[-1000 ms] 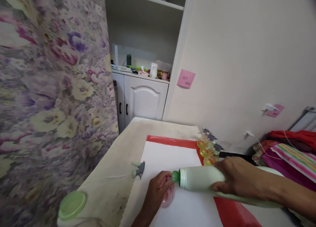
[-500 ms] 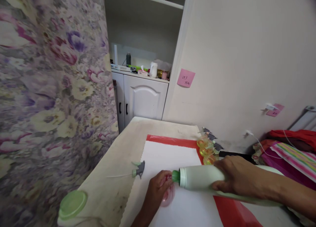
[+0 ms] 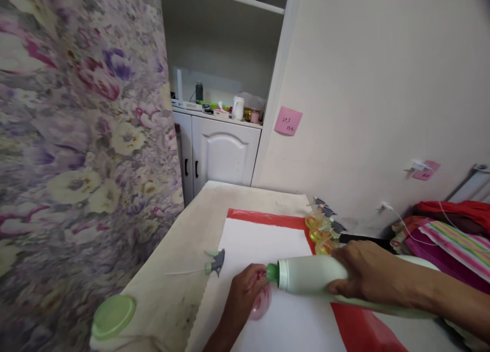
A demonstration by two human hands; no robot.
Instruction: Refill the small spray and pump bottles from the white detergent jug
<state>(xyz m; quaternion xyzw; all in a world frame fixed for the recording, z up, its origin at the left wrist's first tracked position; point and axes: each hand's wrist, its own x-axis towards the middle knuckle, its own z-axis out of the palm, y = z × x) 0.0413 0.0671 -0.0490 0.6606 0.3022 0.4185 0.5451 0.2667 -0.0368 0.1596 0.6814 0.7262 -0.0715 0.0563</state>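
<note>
My right hand (image 3: pixel 363 275) is wrapped round a large pale green bottle (image 3: pixel 310 274), tipped almost level with its green spout pointing left. Under that spout, my left hand (image 3: pixel 245 288) grips the neck of a clear pink spray bottle (image 3: pixel 261 305), which stands over the white sheet (image 3: pixel 291 321). The spout meets the small bottle's mouth; my fingers partly hide the contact, and I cannot see liquid flowing. A grey and green spray trigger head (image 3: pixel 215 263) with a thin tube lies to the left of my left hand.
Several spray bottles with yellow liquid (image 3: pixel 319 234) stand by the wall at the table's (image 3: pixel 184 239) right edge. A green lid (image 3: pixel 114 316) tops a container at lower left. A red sheet (image 3: pixel 264 218) lies under the white one. Folded bedding (image 3: pixel 455 244) is at right.
</note>
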